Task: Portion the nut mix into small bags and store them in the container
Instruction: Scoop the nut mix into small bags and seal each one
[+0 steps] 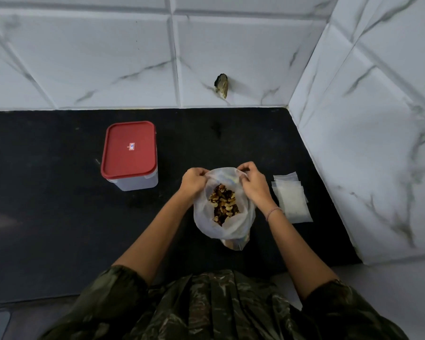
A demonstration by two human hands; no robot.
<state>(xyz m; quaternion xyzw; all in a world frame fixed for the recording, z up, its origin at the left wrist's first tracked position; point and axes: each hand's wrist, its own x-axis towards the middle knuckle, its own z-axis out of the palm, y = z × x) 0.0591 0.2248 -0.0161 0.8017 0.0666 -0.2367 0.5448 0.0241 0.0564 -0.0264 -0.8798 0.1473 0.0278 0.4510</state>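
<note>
While both hands, left [193, 180] and right [253, 180], pinch its rim apart, the bag [222, 227] shows nuts [223, 204]; the container [130, 155] is lidded, small bags [291, 197] beside.

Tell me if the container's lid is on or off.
On. The red lid sits flat over the clear container, covering its top. The left hand and right hand grip the nut bag.

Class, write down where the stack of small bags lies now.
In the head view, the small bags lie on the black counter, right of the open nut-mix bag and the right hand, near the tiled side wall.
</note>
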